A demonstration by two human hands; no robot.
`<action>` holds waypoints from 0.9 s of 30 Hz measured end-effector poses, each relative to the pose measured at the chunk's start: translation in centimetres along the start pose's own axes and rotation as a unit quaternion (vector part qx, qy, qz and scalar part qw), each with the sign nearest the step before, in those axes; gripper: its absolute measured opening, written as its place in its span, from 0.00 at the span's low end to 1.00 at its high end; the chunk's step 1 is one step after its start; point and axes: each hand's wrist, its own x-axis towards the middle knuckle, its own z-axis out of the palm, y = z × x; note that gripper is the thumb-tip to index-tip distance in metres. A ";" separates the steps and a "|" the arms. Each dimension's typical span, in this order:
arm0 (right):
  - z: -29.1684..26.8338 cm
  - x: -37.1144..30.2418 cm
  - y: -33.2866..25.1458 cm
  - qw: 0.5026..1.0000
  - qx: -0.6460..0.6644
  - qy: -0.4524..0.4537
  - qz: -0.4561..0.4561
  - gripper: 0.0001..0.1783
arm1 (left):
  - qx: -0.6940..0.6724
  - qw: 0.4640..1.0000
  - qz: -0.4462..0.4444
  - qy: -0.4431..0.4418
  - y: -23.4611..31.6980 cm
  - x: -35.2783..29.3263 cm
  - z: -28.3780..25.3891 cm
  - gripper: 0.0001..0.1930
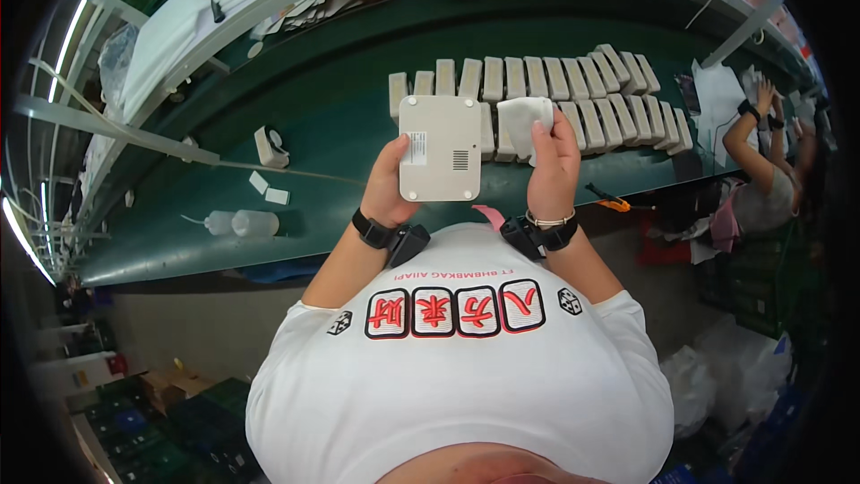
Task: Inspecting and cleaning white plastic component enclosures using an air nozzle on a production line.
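Observation:
My left hand (pixel 389 181) grips the left edge of a flat cream plastic device (pixel 439 170), closed around it with the thumb on its face. The device shows a side with round feet at the corners, a pale label and a small slotted vent. To its right, my right hand (pixel 555 166) pinches a folded white cloth (pixel 524 116), apart from the device. Just beyond both hands, two rows of similar cream devices (pixel 537 79) stand on edge on the green work surface (pixel 331 116). The cloth and my right hand hide part of the nearer row.
Left on the surface are a squeeze bottle (pixel 255 223), small white pieces (pixel 277 196) and a cream device with a dark loop (pixel 270 147). An orange-handled tool (pixel 613 203) lies at the near edge. At far right, a co-worker's arm (pixel 751 130) reaches over white sheets. A metal frame (pixel 116 125) stands left.

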 end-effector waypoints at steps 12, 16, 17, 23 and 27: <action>2.1 -2.2 -1.7 0.698 -0.454 -0.485 -0.266 0.53 | 0.041 0.996 0.053 0.060 0.5 -2.0 -2.1 0.29; 2.1 -1.3 -1.3 0.686 -0.476 -0.474 -0.280 0.54 | 0.057 0.997 0.043 0.043 0.0 -2.9 -2.3 0.29; 2.2 -0.8 -1.3 0.686 -0.494 -0.448 -0.291 0.54 | 0.074 0.996 0.032 0.041 0.0 -3.0 -2.1 0.30; 4.6 0.7 -1.6 0.692 -0.425 -0.484 -0.325 0.50 | 0.046 0.996 0.036 0.071 -0.6 -3.7 -0.4 0.35; 2.7 0.7 -1.2 0.695 -0.402 -0.505 -0.317 0.46 | 0.056 0.997 0.014 0.045 -0.1 -3.3 -1.1 0.41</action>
